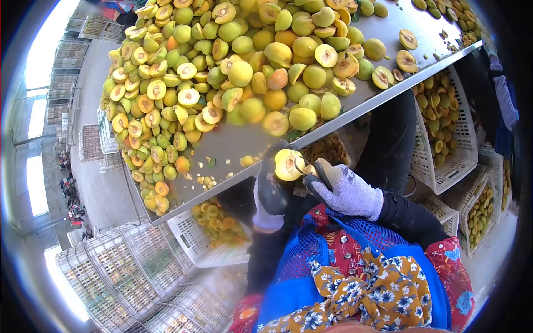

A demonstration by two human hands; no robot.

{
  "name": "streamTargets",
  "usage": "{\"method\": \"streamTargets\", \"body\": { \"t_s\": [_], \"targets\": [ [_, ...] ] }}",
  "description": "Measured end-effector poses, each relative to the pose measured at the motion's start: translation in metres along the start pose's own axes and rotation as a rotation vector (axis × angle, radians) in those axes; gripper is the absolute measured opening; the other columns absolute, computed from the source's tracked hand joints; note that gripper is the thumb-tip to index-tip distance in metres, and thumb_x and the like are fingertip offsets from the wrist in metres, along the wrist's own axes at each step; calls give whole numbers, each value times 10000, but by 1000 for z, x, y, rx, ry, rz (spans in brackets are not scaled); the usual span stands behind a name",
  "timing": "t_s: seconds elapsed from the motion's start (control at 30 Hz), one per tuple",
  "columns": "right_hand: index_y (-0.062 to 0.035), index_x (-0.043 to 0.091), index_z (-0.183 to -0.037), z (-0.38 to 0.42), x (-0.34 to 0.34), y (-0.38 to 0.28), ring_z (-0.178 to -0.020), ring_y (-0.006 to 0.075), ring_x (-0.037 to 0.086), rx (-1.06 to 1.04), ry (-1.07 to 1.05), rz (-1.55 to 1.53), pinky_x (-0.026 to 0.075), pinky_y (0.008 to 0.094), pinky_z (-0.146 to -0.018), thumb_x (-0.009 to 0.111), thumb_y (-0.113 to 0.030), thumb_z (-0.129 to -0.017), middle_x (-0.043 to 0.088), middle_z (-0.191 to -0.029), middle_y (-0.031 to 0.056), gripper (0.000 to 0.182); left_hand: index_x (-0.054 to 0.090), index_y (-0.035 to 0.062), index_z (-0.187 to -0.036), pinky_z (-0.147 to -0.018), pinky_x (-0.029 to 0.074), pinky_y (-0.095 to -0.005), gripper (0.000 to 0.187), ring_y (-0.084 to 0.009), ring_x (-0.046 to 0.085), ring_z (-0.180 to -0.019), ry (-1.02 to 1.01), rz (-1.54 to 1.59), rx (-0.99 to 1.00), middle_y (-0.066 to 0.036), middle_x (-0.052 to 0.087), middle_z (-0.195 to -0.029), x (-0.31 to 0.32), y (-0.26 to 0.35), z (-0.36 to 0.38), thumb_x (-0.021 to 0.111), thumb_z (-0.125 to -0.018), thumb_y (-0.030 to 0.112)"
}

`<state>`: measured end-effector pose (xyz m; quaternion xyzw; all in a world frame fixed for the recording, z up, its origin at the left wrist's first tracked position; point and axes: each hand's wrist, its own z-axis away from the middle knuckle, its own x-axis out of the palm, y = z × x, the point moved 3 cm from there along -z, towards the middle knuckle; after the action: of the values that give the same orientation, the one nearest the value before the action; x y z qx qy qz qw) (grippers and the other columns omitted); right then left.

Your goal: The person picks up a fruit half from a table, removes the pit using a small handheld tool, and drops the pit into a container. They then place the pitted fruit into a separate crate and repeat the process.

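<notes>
My left hand (273, 186), in a dark-palmed glove, is closed around an apricot half (288, 165) with its cut face turned up. My right hand (345, 188), in a pale lilac glove with dark fingertips, grips a small pitting tool whose curved metal loop (300, 165) touches the right side of the cut face. Fingers hide most of the tool's handle. Both hands are just off the front edge of a metal table (222, 147). On it lies a large heap of whole and halved yellow-green apricots (239, 72).
Below the table, a white crate (191, 244) holds apricot halves. Another full crate (444, 166) stands at the right. Stacked crates (127, 266) fill the lower left. A co-worker's sleeved arm (505, 102) shows at the far right. Loose pits (208, 181) lie near the table edge.
</notes>
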<state>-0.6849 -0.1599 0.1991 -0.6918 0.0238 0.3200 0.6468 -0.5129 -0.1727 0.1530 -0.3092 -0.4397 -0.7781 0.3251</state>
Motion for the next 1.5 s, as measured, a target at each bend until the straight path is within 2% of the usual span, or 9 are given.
{"method": "streamTargets", "body": {
  "t_s": [0.13, 0.23, 0.47, 0.63, 0.73, 0.87, 1.03, 1.13, 1.5],
  "targets": [
    [22, 482, -1047, 3, 4, -3, -613, 423, 602, 89, -73, -53, 449, 503, -538, 549, -261, -976, 564, -667, 248, 299, 434, 5, -1339, -1067, 416, -544, 430, -491, 456, -1269, -139, 19, 36, -283, 461, -1358, 5, 0, 5, 477, -970, 222],
    [30, 484, -1050, 5, 6, -6, -631, 426, 606, 94, -86, -75, 452, 503, -543, 536, -252, -983, 571, -708, 264, 295, 450, 35, -1347, -1017, 471, -516, 508, -390, 544, -1191, 72, 130, 54, -217, 524, -1305, 18, -8, 8, 569, -953, 333],
    [35, 496, -1040, 13, 17, 0, -615, 428, 586, -110, -19, 114, 457, 490, -546, 524, -218, -986, 565, -704, 242, 260, 420, 34, -1316, -915, 540, -476, 432, -346, 628, -1041, 12, -1254, 677, -207, 566, -1207, 9, -18, 14, 481, -1018, 341],
    [3, 538, -1000, 9, 30, 7, -502, 271, 555, -23, 72, -397, 442, 365, -470, 494, -286, -1014, 558, -663, 120, 292, 388, 13, -1374, -956, 507, -443, 486, -336, 604, -1089, 61, -571, 515, -197, 555, -1245, 24, -28, 14, 468, -1022, 339],
    [-36, 552, -971, 15, 27, 1, -487, 123, 522, 664, -305, -1278, 401, 265, -429, 478, -374, -1026, 539, -660, 23, 350, 395, 2, -1385, -999, 487, -453, 485, -319, 574, -1150, 56, -697, 625, -196, 541, -1280, 25, -30, 18, 452, -1022, 318],
    [-71, 554, -982, 10, 6, -1, -499, 46, 479, 629, -347, -1110, 379, 204, -411, 476, -437, -1021, 526, -672, -15, 377, 500, -13, -1284, -935, 529, -431, 446, -287, 593, -1143, -3, -425, 275, -177, 583, -1222, 25, -26, 11, 435, -1032, 349],
    [-62, 562, -1038, 11, 36, 28, -497, 53, 474, 64, -220, -840, 384, 203, -417, 492, -406, -1022, 544, -708, -4, 351, 566, -21, -1089, -775, 583, -385, 411, -245, 675, -850, 13, -1054, 346, -147, 643, -997, 29, -14, 10, 434, -1046, 365],
    [-71, 586, -1035, 17, 23, 18, -508, 54, 490, 645, -417, -1568, 386, 202, -412, 545, -383, -1004, 543, -703, -3, 317, 570, -18, -1067, -754, 582, -369, 368, -243, 671, -803, 49, -657, 374, -143, 643, -948, 30, -29, 12, 462, -1043, 333],
    [-80, 539, -875, 24, 10, 14, -435, 62, 451, 838, -429, -1600, 345, 195, -351, 492, -378, -1026, 489, -623, -10, 337, 575, -11, -1044, -721, 576, -342, 307, -209, 667, -798, 110, -565, 278, -119, 648, -885, 25, -43, 12, 474, -1041, 280]
  ]
}}
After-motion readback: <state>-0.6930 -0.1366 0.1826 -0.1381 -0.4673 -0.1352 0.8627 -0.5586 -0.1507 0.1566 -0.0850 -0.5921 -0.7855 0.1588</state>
